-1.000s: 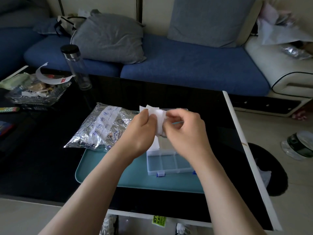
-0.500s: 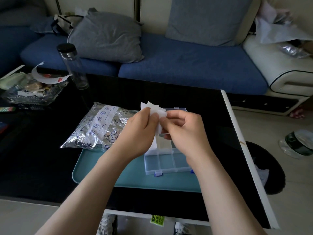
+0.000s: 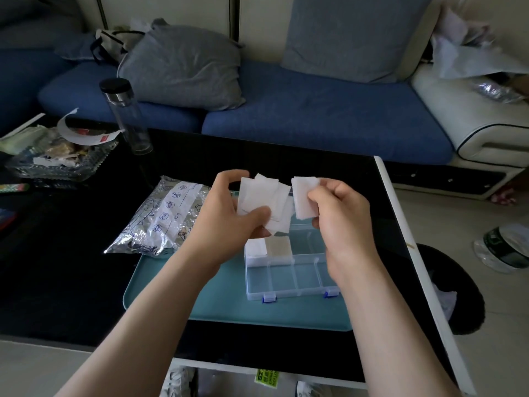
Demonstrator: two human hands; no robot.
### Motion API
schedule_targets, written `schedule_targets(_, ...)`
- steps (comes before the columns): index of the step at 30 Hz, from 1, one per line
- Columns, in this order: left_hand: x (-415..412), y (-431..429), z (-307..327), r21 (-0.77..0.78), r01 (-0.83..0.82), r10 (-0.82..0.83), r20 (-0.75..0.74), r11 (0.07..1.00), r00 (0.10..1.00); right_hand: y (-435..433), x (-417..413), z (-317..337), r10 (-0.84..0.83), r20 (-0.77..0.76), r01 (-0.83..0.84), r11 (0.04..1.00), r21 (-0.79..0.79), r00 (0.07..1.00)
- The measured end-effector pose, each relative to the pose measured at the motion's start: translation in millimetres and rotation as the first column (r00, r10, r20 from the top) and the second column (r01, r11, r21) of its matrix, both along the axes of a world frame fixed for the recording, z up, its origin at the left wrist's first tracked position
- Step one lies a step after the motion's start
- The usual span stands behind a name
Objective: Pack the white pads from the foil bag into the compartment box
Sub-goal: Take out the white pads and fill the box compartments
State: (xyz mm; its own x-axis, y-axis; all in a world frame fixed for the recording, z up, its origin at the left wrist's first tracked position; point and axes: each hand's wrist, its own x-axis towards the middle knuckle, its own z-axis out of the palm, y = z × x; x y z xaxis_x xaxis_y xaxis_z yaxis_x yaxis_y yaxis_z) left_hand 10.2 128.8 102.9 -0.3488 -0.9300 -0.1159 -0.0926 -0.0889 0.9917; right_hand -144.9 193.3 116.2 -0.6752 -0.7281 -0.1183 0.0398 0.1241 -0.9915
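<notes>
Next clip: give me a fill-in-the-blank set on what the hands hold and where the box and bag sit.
1. The left hand holds a fanned bunch of white pads; the right hand pinches just ____ separate pad.
2. The compartment box sits on the teal ____.
3. The foil bag lies to the box's ____.
Missing: one; tray; left.

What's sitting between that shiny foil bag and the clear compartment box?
In the head view, only the left hand, gripping several white pads, crosses above that stretch. What shows of the teal tray there is bare.
</notes>
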Motion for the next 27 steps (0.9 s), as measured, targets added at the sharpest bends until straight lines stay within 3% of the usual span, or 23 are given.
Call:
schedule_targets(5,-1,0,4,0.072,0.074,-0.066,-0.104,0.995,0.992,2,5,7,0.097,0.035,-0.096,0.994,-0.052,0.995)
schedule_targets(12,-1,-4,-5,0.035,0.189,-0.184,-0.109,0.981,0.977,5,12,6,0.143,-0.105,-0.146,0.989,-0.029,0.984)
schedule_targets(16,-2,-5,-9,-0.016,0.231,-0.231,-0.072,0.973,0.97,5,11,5,0.083,-0.067,-0.085,0.996,-0.027,0.994)
schedule_targets(21,-1,-4,-7,-0.044,0.274,-0.276,-0.034,0.961,0.961,5,13,1,0.056,-0.134,-0.055,0.998,0.012,0.989)
schedule_targets(27,-5,-3,-10,-0.179,0.29,-0.265,0.15,0.94,0.952,3,18,-5,0.017,-0.174,-0.011,0.999,0.035,0.985)
